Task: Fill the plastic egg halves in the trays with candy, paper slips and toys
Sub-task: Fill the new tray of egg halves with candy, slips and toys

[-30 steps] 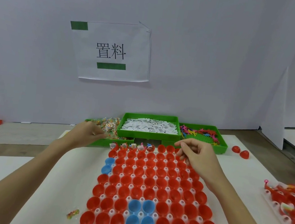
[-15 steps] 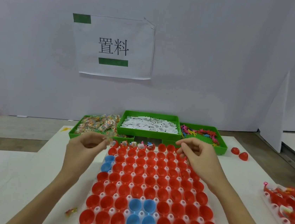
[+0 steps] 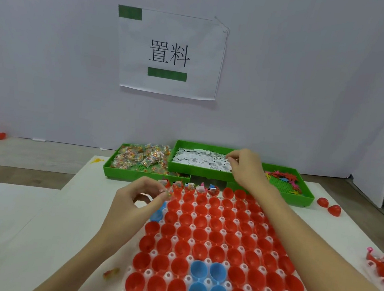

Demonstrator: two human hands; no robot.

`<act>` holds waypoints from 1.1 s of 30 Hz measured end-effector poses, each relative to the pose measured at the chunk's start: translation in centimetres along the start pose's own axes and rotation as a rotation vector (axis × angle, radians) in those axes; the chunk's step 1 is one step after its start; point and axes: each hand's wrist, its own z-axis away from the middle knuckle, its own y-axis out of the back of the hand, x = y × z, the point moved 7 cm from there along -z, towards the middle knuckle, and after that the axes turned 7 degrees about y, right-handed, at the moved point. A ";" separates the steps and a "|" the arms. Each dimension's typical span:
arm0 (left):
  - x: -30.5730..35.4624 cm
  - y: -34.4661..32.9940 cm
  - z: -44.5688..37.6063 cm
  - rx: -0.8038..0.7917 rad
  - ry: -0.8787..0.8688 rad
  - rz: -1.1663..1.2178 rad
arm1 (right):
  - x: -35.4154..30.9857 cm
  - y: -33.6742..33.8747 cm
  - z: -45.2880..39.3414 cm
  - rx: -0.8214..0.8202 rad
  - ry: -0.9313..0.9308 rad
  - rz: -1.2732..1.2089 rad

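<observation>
While both hands work over the tray:
Left hand [image 3: 139, 199]: pinches a candy [image 3: 169, 192], at 10 o'clock of the egg tray [image 3: 221, 256].
Right hand [image 3: 243, 168]: fingers curled into paper slips [image 3: 199, 159], at 12 o'clock.

A white paper sheet [image 3: 170, 53] on the wall reads "置料" in black, between two green bars. Print on the paper slips [image 3: 200, 158] below it is too small to read.

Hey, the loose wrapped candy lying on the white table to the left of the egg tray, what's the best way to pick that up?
Probably from straight above, pinching the loose candy across its narrow middle with thumb and forefinger. It lies flat on the white table, apart from the egg tray, so nothing blocks a top approach. The crinkly wrapper is too blurred to judge further.
</observation>
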 end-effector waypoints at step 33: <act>0.3 0.0 -0.1 -0.006 -0.043 -0.044 | 4.0 -1.6 -3.0 -0.145 -0.122 0.190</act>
